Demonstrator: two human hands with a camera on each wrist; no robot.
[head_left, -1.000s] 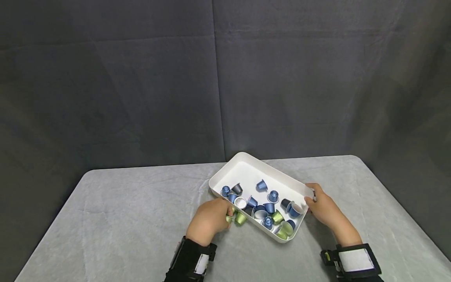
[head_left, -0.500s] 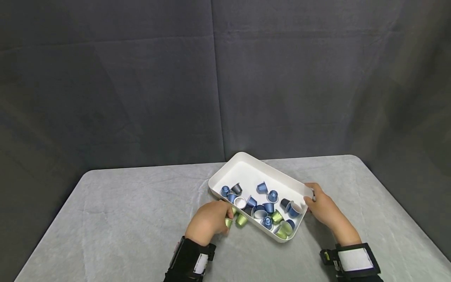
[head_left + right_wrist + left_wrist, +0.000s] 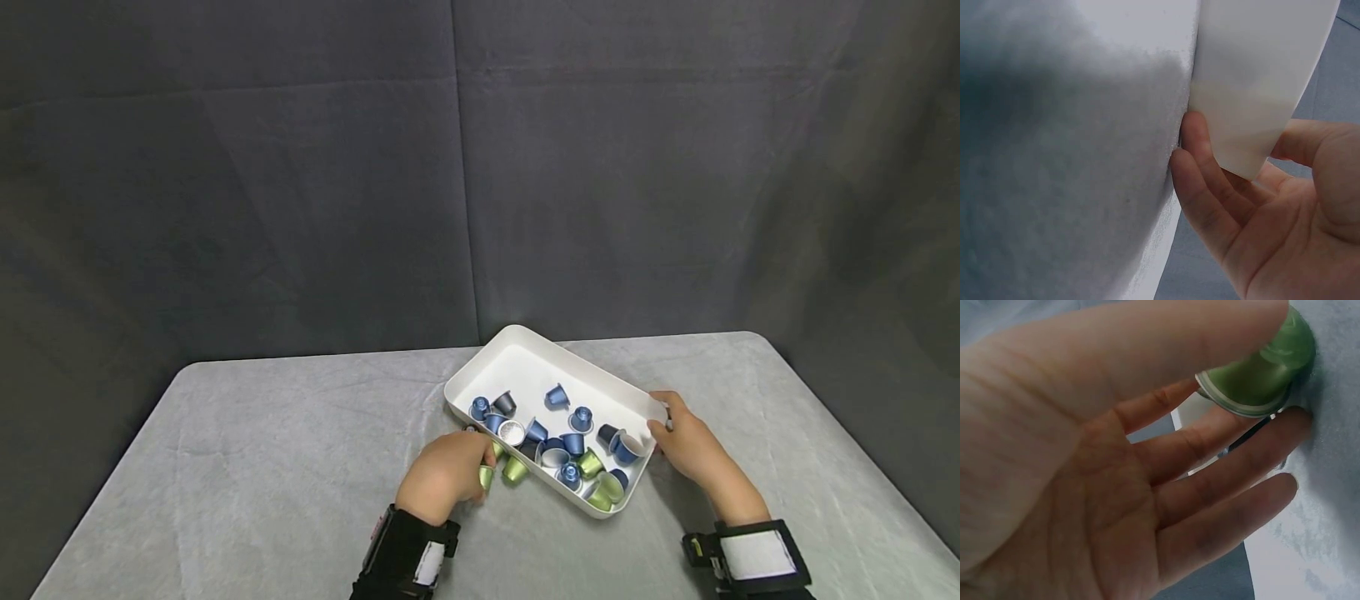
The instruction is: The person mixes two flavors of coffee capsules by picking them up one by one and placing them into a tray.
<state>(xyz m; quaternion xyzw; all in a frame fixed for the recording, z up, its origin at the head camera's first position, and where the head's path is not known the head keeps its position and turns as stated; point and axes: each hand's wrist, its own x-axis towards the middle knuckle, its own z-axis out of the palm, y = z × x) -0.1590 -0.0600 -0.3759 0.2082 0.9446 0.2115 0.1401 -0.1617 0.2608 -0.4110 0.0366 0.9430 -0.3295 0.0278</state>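
Pinching a green capsule [image 3: 1260, 375], plain only wrist-side.

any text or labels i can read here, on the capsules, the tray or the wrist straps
None can be read.
Capsules: plain blue, green and dark foil, no print visible at this size.
White tray: blank walls and floor in the head view; the right wrist view shows a bare white wall.
Green capsule at the left hand: no lettering shows.
Wrist straps: a blank white patch, no writing visible.
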